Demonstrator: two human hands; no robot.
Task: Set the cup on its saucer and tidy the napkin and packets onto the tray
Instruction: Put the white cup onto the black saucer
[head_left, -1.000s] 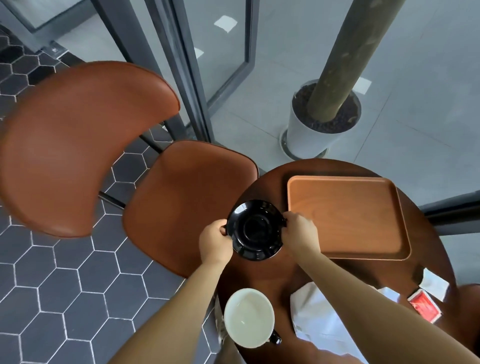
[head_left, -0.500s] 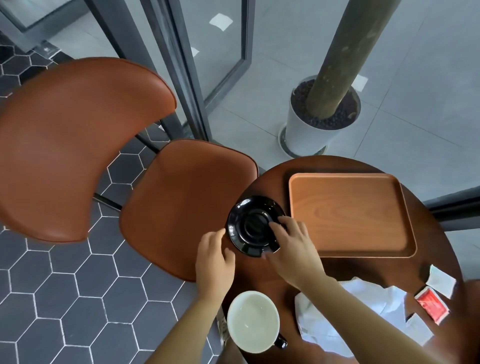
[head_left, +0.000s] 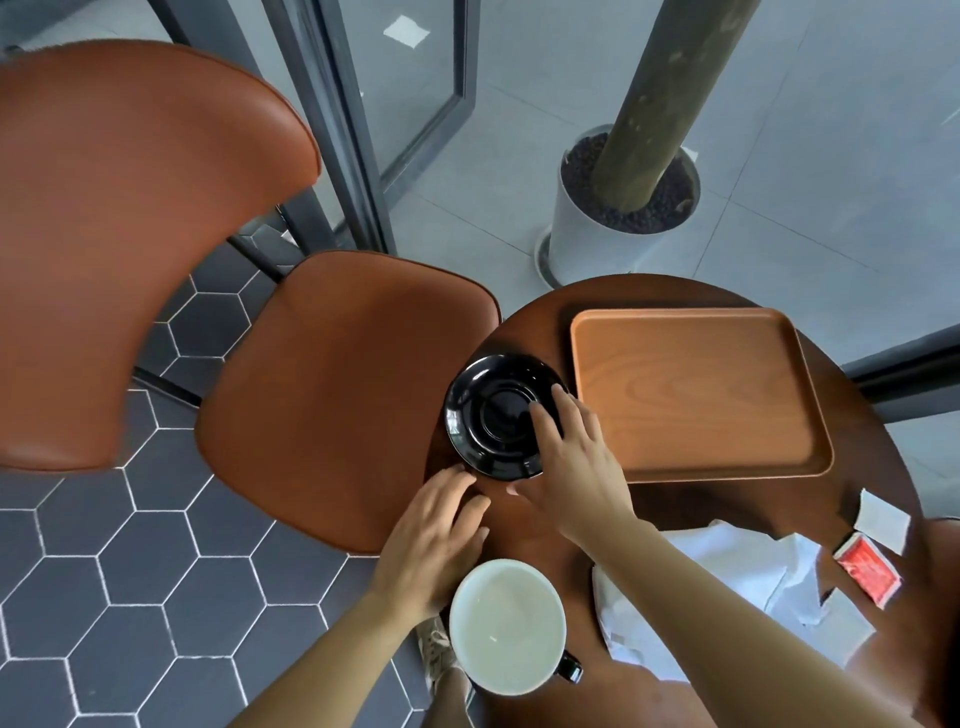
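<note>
Head view: a round dark brown wooden counter (head_left: 862, 441) fills the lower right. A glossy black round saucer (head_left: 480, 415) lies flat at its left edge. It is just beside the left short side of a rectangular light-wood tray (head_left: 696, 395), whose raised rim encloses bare wood.

The right grip (head_left: 571, 462), a bare hand, is spread open over the right part of the saucer. Its straight fingers (head_left: 545, 410) lie on the black surface and its thumb points out at the near rim. It clasps nothing, though I cannot tell whether the thumb touches the rim. The left grip (head_left: 431, 540), also a bare hand, is flat and open with its fingers together and holds nothing. It is over the counter's left edge, just short of the saucer's near rim.

A cream-white round cup (head_left: 506, 623) with a black handle stands upright on the counter near the person, off the saucer and just beside the left wrist. A crumpled white paper napkin (head_left: 727, 571) lies on the counter to the right of the cup, partly under the right forearm. Beyond it, near the right edge, a red packet (head_left: 867, 569) lies beside a white packet (head_left: 883, 519); both are off the tray.

To the left stands a brown leather chair (head_left: 337, 395) on grey hexagonal floor tiles (head_left: 156, 571). Beyond the counter is a white planter (head_left: 587, 234).
</note>
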